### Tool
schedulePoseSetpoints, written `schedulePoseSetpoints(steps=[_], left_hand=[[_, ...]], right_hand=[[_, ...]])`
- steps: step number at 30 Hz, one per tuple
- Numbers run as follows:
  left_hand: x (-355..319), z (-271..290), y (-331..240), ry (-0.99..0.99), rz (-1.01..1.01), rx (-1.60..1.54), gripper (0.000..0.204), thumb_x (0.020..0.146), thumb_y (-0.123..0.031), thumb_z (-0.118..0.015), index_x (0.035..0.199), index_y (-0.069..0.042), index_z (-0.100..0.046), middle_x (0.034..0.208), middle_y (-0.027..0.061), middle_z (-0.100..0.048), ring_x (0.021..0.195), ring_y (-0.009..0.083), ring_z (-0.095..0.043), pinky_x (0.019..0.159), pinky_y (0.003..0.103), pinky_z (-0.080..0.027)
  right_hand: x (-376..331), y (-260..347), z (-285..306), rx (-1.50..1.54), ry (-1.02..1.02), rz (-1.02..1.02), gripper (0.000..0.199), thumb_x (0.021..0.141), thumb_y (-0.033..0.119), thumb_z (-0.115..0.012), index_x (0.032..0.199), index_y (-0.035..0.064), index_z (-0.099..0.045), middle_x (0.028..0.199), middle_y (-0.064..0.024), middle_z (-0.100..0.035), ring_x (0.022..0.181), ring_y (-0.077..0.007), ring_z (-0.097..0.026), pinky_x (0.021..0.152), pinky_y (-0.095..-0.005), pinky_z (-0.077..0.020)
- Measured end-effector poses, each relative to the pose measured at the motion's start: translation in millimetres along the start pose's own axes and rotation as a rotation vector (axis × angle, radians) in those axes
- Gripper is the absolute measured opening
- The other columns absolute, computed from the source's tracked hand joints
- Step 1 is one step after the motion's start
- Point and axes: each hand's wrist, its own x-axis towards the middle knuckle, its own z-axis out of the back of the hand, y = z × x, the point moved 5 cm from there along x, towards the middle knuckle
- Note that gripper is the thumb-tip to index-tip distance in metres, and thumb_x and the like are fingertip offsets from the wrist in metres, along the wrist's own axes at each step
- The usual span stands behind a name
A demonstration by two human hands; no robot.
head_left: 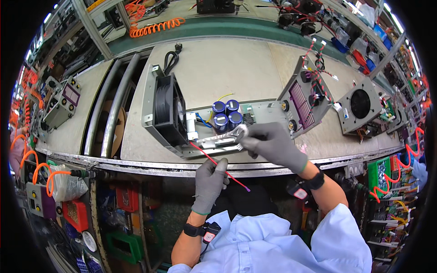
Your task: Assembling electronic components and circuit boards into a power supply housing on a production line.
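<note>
My left hand (pixel 209 185), in a grey glove, is closed on a thin red wire (pixel 236 181) at the bench's near edge. The wire rises into an open metal chassis (pixel 267 110), and its purple-tipped end points to the right. Over the chassis's near side, my gloved right hand (pixel 276 148) pinches a silvery looped thing (pixel 240 131) whose kind I cannot make out. A black fan (pixel 167 103) stands at the chassis's left end. Several blue capacitors (pixel 221 120) sit upright inside, and the right-end panel (pixel 304 104) carries red twisted wires.
Metal rollers (pixel 119 98) cross the bench at left, with another grey unit (pixel 63 102) beyond them. A unit with a round fan grille (pixel 362 104) stands at right. A coiled black cord (pixel 171 60) lies behind the chassis. Parts bins (pixel 75 214) and orange coiled hoses (pixel 157 28) surround the bench.
</note>
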Motion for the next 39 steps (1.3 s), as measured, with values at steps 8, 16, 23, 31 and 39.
schedulePoseSetpoints(steps=[8, 16, 23, 31, 39], left_hand=[[0.5, -0.1, -3.6, 0.019, 0.007, 0.027, 0.04, 0.097, -0.039, -0.066, 0.087, -0.001, -0.058, 0.067, 0.0052, -0.059, 0.052, 0.0097, -0.059, 0.044, 0.023, -0.045], [0.9, 0.2, -1.9, 0.027, 0.01, 0.032, 0.04, 0.097, -0.039, -0.066, 0.087, -0.001, -0.059, 0.066, 0.0045, -0.059, 0.051, 0.0086, -0.058, 0.043, 0.022, -0.044], [2.4, 0.7, -0.2, 0.036, 0.007, 0.02, 0.039, 0.097, -0.038, -0.066, 0.085, -0.002, -0.058, 0.065, 0.0044, -0.058, 0.05, 0.0084, -0.057, 0.042, 0.022, -0.044], [1.6, 0.9, -0.9, 0.033, 0.029, 0.006, 0.038, 0.097, -0.036, -0.067, 0.087, 0.0, -0.061, 0.062, 0.0035, -0.058, 0.05, 0.0076, -0.057, 0.044, 0.023, -0.044], [2.9, -1.3, 0.1, 0.032, 0.023, 0.005, 0.036, 0.097, -0.035, -0.066, 0.088, -0.001, -0.059, 0.063, 0.0039, -0.058, 0.05, 0.0083, -0.057, 0.042, 0.022, -0.043]], right_hand=[[24.9, -4.7, 13.4, -0.482, -0.186, 0.017, 0.021, 0.091, 0.019, -0.066, 0.084, -0.0004, -0.072, 0.061, -0.0055, -0.063, 0.055, -0.01, -0.058, 0.053, -0.0299, -0.0469], [24.7, -23.1, 10.2, -0.543, -0.263, 0.008, 0.02, 0.087, 0.019, -0.067, 0.085, -0.0006, -0.072, 0.069, -0.0185, -0.067, 0.061, -0.0286, -0.067, 0.06, -0.0401, -0.0503], [28.6, -22.2, 8.6, -0.55, -0.259, 0.026, 0.021, 0.085, 0.019, -0.069, 0.08, -0.001, -0.07, 0.067, -0.0173, -0.066, 0.059, -0.027, -0.067, 0.058, -0.0391, -0.0497], [28.7, -25.0, 7.6, -0.507, -0.253, 0.011, 0.027, 0.089, 0.021, -0.067, 0.078, -0.0037, -0.067, 0.058, -0.0094, -0.06, 0.052, -0.0115, -0.054, 0.052, -0.0332, -0.0434], [33.7, -29.0, 6.7, -0.505, -0.158, -0.07, 0.026, 0.086, 0.022, -0.07, 0.08, -0.0023, -0.069, 0.07, -0.0182, -0.067, 0.06, -0.0282, -0.065, 0.059, -0.0394, -0.0495]])
